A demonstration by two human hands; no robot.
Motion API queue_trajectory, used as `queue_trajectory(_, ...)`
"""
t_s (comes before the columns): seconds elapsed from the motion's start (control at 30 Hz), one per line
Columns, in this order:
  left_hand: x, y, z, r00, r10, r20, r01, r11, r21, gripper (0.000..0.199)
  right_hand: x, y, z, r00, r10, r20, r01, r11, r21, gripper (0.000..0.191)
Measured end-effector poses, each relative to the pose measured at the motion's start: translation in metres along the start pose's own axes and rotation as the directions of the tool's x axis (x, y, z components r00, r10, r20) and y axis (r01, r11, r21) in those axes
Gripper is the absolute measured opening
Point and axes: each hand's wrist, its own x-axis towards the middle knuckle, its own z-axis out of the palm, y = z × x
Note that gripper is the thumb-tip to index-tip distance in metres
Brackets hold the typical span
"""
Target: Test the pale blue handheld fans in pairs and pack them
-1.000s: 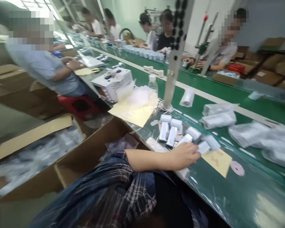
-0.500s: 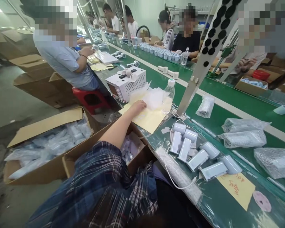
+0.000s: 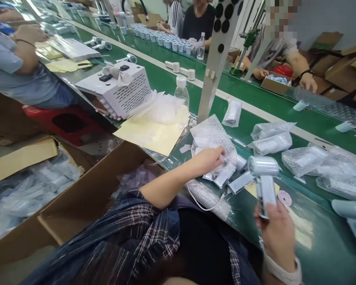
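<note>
My left hand (image 3: 215, 158) is closed on a clear bubble-wrap bag (image 3: 210, 130), which stands up from its fingers. Beneath the bag lie several pale blue hair dryers (image 3: 241, 183), partly covered by it. Off to the right, my right hand (image 3: 277, 225) grips another pale blue hair dryer (image 3: 264, 168) by its flat handle, with the round barrel at the top, above the bench.
Wrapped hair dryers (image 3: 271, 143) lie on the green belt. A clear bottle (image 3: 181, 95) stands beside yellow paper (image 3: 150, 134) and a white vented box (image 3: 121, 91). A metal post (image 3: 210, 75) rises ahead. Cardboard boxes (image 3: 86, 186) are at left. Co-workers sit around the line.
My left hand has moved right from the stack of bags and now holds a bubble-wrap bag. My right hand has come into view with a hair dryer. The view has shifted right.
</note>
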Motion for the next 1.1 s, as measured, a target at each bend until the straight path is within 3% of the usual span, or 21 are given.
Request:
queue_trajectory(0.1, 0.012, -0.001, 0.014, 0.999, -0.023, 0.043, 0.027, 0.993, -0.113, 0.005, 0.001, 0.008, 0.038, 0.986, -0.154, 0.063, 0.165, 0.949, -0.270, 0.060)
queue_trajectory(0.17, 0.018, -0.009, 0.014, 0.996, -0.053, 0.070, 0.066, 0.977, -0.202, 0.008, 0.004, 0.011, 0.053, 0.952, -0.290, 0.104, 0.302, 0.818, -0.489, 0.065)
queue_trajectory(0.3, 0.020, -0.019, 0.008, 0.990, -0.134, 0.042, 0.140, 0.928, -0.345, 0.032, 0.014, 0.022, 0.059, 0.873, -0.446, 0.199, 0.449, 0.576, -0.683, 0.069)
queue_trajectory(0.4, 0.014, -0.015, -0.001, 0.996, -0.077, -0.043, 0.055, 0.928, -0.368, 0.044, 0.020, 0.027, 0.054, 0.798, -0.535, 0.276, 0.520, 0.380, -0.765, 0.061)
queue_trajectory(0.47, 0.009, -0.008, -0.009, 0.996, 0.070, -0.055, -0.081, 0.964, -0.252, 0.048, 0.020, 0.022, 0.052, 0.742, -0.571, 0.352, 0.573, 0.265, -0.776, 0.057)
queue_trajectory(0.53, 0.003, 0.002, -0.017, 0.974, 0.223, 0.028, -0.223, 0.975, -0.005, 0.053, 0.018, 0.011, 0.051, 0.703, -0.578, 0.414, 0.610, 0.192, -0.768, 0.054)
queue_trajectory(0.6, -0.003, 0.014, -0.022, 0.924, 0.345, 0.166, -0.380, 0.882, 0.279, 0.058, 0.014, -0.004, 0.052, 0.692, -0.562, 0.454, 0.629, 0.159, -0.761, 0.053)
queue_trajectory(0.63, -0.006, 0.020, -0.023, 0.874, 0.420, 0.245, -0.485, 0.787, 0.381, 0.060, 0.012, -0.012, 0.052, 0.693, -0.546, 0.472, 0.637, 0.155, -0.756, 0.054)
queue_trajectory(0.7, -0.011, 0.029, -0.026, 0.720, 0.577, 0.386, -0.692, 0.556, 0.460, 0.058, 0.012, -0.027, 0.051, 0.710, -0.515, 0.480, 0.638, 0.182, -0.749, 0.058)
queue_trajectory(0.73, -0.013, 0.033, -0.028, 0.640, 0.638, 0.428, -0.762, 0.458, 0.458, 0.056, 0.013, -0.033, 0.051, 0.741, -0.504, 0.443, 0.607, 0.223, -0.763, 0.063)
queue_trajectory(0.77, -0.015, 0.036, -0.030, 0.585, 0.678, 0.446, -0.799, 0.388, 0.460, 0.054, 0.015, -0.038, 0.050, 0.788, -0.497, 0.363, 0.546, 0.290, -0.786, 0.068)
queue_trajectory(0.8, -0.016, 0.039, -0.033, 0.559, 0.699, 0.447, -0.809, 0.343, 0.477, 0.054, 0.016, -0.042, 0.050, 0.838, -0.480, 0.259, 0.467, 0.386, -0.796, 0.071)
queue_trajectory(0.87, -0.019, 0.047, -0.040, 0.564, 0.703, 0.433, -0.790, 0.308, 0.530, 0.057, 0.015, -0.049, 0.048, 0.924, -0.369, 0.101, 0.332, 0.643, -0.690, 0.073)
queue_trajectory(0.93, -0.025, 0.057, -0.050, 0.567, 0.695, 0.442, -0.792, 0.313, 0.524, 0.058, 0.009, -0.058, 0.047, 0.970, -0.180, 0.164, 0.232, 0.890, -0.393, 0.071)
queue_trajectory(0.97, -0.031, 0.063, -0.056, 0.569, 0.693, 0.443, -0.800, 0.341, 0.494, 0.057, 0.003, -0.064, 0.047, 0.951, -0.119, 0.286, 0.181, 0.962, -0.203, 0.071)
queue_trajectory(1.0, -0.039, 0.070, -0.063, 0.584, 0.694, 0.422, -0.799, 0.398, 0.450, 0.055, -0.003, -0.072, 0.048, 0.902, -0.094, 0.421, 0.119, 0.992, -0.032, 0.071)
queue_trajectory(1.07, -0.057, 0.083, -0.076, 0.681, 0.679, 0.273, -0.730, 0.603, 0.322, 0.052, -0.015, -0.089, 0.053, 0.765, -0.116, 0.633, 0.029, 0.989, 0.146, 0.073)
queue_trajectory(1.1, -0.065, 0.088, -0.083, 0.734, 0.662, 0.153, -0.678, 0.703, 0.214, 0.050, -0.019, -0.097, 0.056, 0.704, -0.144, 0.695, 0.050, 0.987, 0.154, 0.069)
